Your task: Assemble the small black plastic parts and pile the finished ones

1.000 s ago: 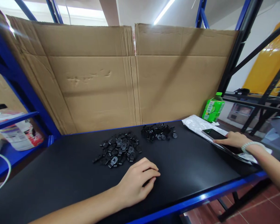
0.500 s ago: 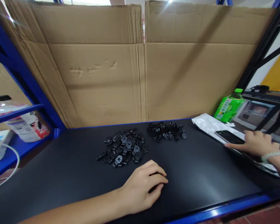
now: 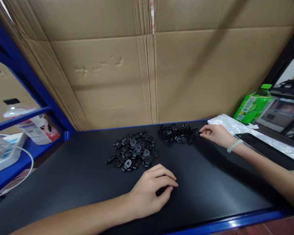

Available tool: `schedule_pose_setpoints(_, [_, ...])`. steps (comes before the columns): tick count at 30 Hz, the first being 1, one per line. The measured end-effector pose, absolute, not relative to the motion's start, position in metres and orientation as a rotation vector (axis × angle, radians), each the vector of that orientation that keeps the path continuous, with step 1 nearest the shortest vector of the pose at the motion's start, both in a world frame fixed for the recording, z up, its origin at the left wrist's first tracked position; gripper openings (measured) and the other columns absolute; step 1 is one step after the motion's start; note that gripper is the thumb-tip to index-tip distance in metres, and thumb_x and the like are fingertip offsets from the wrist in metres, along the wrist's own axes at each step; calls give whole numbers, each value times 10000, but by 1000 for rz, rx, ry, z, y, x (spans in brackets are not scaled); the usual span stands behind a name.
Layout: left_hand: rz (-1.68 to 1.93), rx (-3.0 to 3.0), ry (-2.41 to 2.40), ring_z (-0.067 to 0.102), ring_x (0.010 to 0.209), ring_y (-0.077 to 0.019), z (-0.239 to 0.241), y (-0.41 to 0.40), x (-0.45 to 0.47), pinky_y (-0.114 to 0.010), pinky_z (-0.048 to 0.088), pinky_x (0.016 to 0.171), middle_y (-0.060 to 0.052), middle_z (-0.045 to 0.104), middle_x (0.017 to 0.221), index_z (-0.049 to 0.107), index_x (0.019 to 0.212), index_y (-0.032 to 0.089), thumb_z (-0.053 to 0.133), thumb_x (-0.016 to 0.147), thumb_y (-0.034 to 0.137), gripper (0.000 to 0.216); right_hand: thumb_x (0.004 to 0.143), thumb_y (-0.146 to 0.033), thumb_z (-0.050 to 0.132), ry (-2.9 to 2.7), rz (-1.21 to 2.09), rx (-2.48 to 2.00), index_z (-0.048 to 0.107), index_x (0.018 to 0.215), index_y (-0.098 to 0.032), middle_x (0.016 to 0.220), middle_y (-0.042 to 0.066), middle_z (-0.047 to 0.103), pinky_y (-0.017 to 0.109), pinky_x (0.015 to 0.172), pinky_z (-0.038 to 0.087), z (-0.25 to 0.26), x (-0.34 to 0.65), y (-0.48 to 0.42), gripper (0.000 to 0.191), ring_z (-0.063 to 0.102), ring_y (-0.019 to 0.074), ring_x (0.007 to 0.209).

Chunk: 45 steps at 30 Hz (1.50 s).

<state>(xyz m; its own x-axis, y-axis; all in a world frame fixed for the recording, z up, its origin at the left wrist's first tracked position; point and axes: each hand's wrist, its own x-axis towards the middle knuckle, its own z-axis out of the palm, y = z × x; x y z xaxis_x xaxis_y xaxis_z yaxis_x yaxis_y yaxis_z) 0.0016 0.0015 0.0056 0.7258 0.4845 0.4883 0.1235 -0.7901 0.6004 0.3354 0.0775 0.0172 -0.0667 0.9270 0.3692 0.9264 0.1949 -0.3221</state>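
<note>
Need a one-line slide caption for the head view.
Right hand reaches the smaller pile of black parts; left hand rests curled on the black bench near the larger pile.

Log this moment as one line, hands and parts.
left hand: curled on black table near larger parts pile | right hand: fingertips at smaller parts pile

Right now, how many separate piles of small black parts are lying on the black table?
2. The larger pile lies in the middle, beyond the left hand. The smaller pile lies to its right, by the right hand. More parts may be hidden under the hands.
</note>
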Motion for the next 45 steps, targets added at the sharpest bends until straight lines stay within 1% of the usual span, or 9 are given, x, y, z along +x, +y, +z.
schedule_pose_setpoints(3, [892, 2109, 653, 611, 790, -166, 7, 3, 3, -281, 498, 709, -93, 673, 898, 676, 970, 147, 533, 826, 137, 203, 785, -288, 560, -1946, -141, -1642, 624, 786, -176, 632, 31, 621, 285, 567, 427, 34, 307, 54, 129, 554, 161, 572])
schedule_pose_setpoints(6, [790, 1649, 810, 612, 683, -153, 9, 7, 5, -262, 491, 609, -87, 676, 834, 652, 1004, 125, 582, 823, 285, 252, 831, -201, 531, -2138, -469, -1093, 604, 799, -176, 726, 48, 632, 286, 623, 423, 41, 258, 26, 83, 558, 163, 691])
schedule_pose_setpoints(9, [757, 1278, 796, 596, 677, -138, 14, 11, 5, -250, 480, 628, -60, 656, 764, 669, 874, 109, 597, 815, 403, 308, 816, -140, 547, -2380, -819, -532, 565, 627, -189, 604, 9, 589, 292, 506, 327, 37, 212, 9, 195, 485, 142, 568])
schedule_pose_setpoints(13, [819, 1046, 800, 534, 649, -93, 20, 9, 3, -213, 454, 677, 13, 573, 620, 644, 663, 122, 689, 765, 348, 252, 796, -125, 562, -2318, -876, -252, 529, 543, -194, 547, -8, 545, 292, 450, 248, 24, 188, 6, 265, 422, 122, 503])
schedule_pose_setpoints(21, [872, 1088, 838, 536, 667, -111, 20, 2, 2, -237, 447, 687, -9, 617, 660, 704, 710, 125, 748, 702, 269, 151, 804, -79, 559, -2323, -927, -287, 561, 581, -216, 598, -16, 612, 277, 442, 330, 15, 197, 3, 261, 481, 114, 519])
schedule_pose_setpoints(24, [961, 1288, 897, 540, 619, -128, 22, 6, 0, -245, 448, 639, -20, 635, 614, 720, 675, 125, 738, 696, 258, 136, 791, -109, 560, -2317, -659, -375, 580, 715, -216, 622, 0, 611, 272, 472, 392, 12, 193, -1, 132, 513, 130, 558])
schedule_pose_setpoints(28, [1020, 1499, 954, 543, 583, -134, 25, 10, -3, -239, 440, 589, -24, 640, 592, 733, 662, 134, 701, 720, 264, 146, 796, -231, 563, -2008, 380, -772, 527, 966, -190, 743, 19, 585, 249, 513, 484, 7, 183, -4, 178, 545, 126, 621])
schedule_pose_setpoints(32, [985, 1583, 958, 548, 568, -133, 24, 7, -3, -230, 438, 566, -26, 639, 580, 739, 642, 142, 678, 735, 251, 155, 837, -348, 555, -1651, 1170, -921, 562, 895, -167, 747, 10, 574, 214, 454, 491, 5, 178, -2, 190, 556, 90, 534])
schedule_pose_setpoints(45, [927, 1482, 970, 563, 524, -135, 16, 5, 0, -231, 469, 546, -31, 657, 541, 746, 640, 137, 677, 720, 282, 179, 715, -379, 700, -1539, 1250, -982, 639, 719, -158, 583, -13, 581, 216, 459, 491, 3, 175, -2, 229, 546, 94, 472])
